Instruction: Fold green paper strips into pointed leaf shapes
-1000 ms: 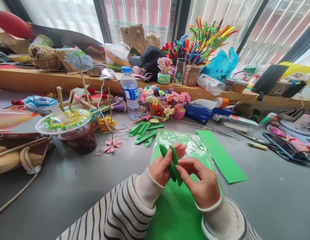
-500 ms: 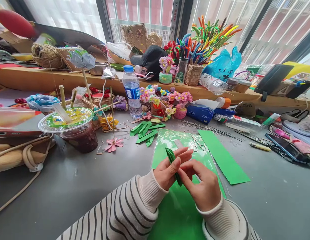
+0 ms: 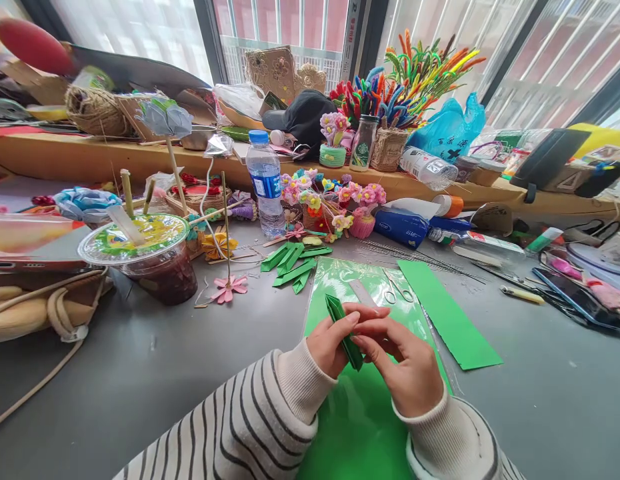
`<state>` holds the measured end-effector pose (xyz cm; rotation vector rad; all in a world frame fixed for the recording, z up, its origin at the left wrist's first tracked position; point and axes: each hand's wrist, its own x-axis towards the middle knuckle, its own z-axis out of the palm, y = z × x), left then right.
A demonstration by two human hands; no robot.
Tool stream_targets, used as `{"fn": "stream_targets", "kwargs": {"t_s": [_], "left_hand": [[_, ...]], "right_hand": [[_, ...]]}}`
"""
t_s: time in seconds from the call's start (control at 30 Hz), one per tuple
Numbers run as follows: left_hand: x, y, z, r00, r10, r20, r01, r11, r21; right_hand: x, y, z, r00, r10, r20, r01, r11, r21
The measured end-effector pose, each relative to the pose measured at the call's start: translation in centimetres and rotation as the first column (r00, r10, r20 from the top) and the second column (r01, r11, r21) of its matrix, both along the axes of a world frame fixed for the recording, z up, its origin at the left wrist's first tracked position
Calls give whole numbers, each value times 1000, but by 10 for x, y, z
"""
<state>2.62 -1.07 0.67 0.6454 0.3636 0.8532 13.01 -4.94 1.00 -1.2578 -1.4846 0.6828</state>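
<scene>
Between my hands is a narrow strip of folded green paper, tilted with its pointed end up and left. My left hand is closed on it, thumb across the front. The fingertips of my right hand pinch its lower right side. Beneath both hands lies a green sheet in a clear plastic sleeve. Scissors and a small pale flat piece rest on the sleeve's far part. Several folded green paper pieces lie beyond it to the left.
A green paper strip lies right of the sleeve. A lidded drink cup, a pink flower on a stem and a water bottle stand on the left. A phone is at far right, and a crowded wooden ledge runs along the back.
My left fingers have curled in closer around the folded green paper, and its upper end has shifted slightly left. My right fingers have moved a little further over it.
</scene>
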Motion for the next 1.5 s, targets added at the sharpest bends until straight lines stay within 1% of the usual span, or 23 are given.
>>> {"fn": "stream_targets", "kwargs": {"t_s": [0.03,0.1,0.17,0.27,0.37,0.53,0.63,0.77,0.87,0.93,0.97,1.0,1.07,1.13,1.23,1.33,1.4,1.5], "left_hand": [[-1,1,0,1000,6,19,-6,1000,-15],[-2,2,0,996,-5,86,7,1000,-27],[-4,3,0,989,-24,147,30,999,-37],[-6,4,-1,980,-47,194,63,995,-80],[-6,4,-1,972,-64,228,92,989,-115],[-5,5,-4,963,-93,253,138,976,-167],[-3,5,-5,965,-109,237,159,966,-203],[0,4,-4,971,-106,213,159,955,-249],[3,3,-4,990,-72,124,97,972,-214],[3,2,-5,1000,5,-10,-6,993,-120],[2,2,-6,993,71,-92,-75,996,-45],[1,2,-6,973,150,-174,-145,989,42],[-1,2,-7,903,305,-303,-251,946,205],[-4,2,-6,831,402,-386,-295,905,308],[-5,2,-5,745,464,-480,-316,878,358],[-4,1,-4,677,489,-551,-347,871,347],[-4,0,-5,660,493,-567,-364,870,333],[-3,-1,-4,660,493,-568,-357,870,341]], "right_hand": [[1,1,-1,1000,0,-28,0,1000,-6],[3,2,0,999,9,-32,-10,1000,-18],[4,3,3,999,25,27,-24,999,-24],[5,3,8,992,38,119,-34,999,-43],[4,2,9,986,41,160,-32,998,-58],[-1,1,3,989,-11,148,21,998,-60],[-4,2,1,985,-44,165,61,993,-99],[-5,3,-1,981,-64,183,84,991,-102],[-4,3,-3,983,-74,167,93,990,-106],[-2,4,-5,985,-89,151,106,988,-115],[-1,4,-5,985,-99,141,116,986,-119],[1,4,-5,984,-111,137,128,984,-121],[4,5,-4,980,-137,145,154,981,-115],[5,5,-3,972,-157,174,175,980,-93],[6,5,-2,960,-169,222,184,982,-50],[6,5,-3,951,-173,257,183,983,-15],[6,6,-4,949,-170,266,177,984,-6],[7,6,-5,948,-159,275,166,986,-4]]}}
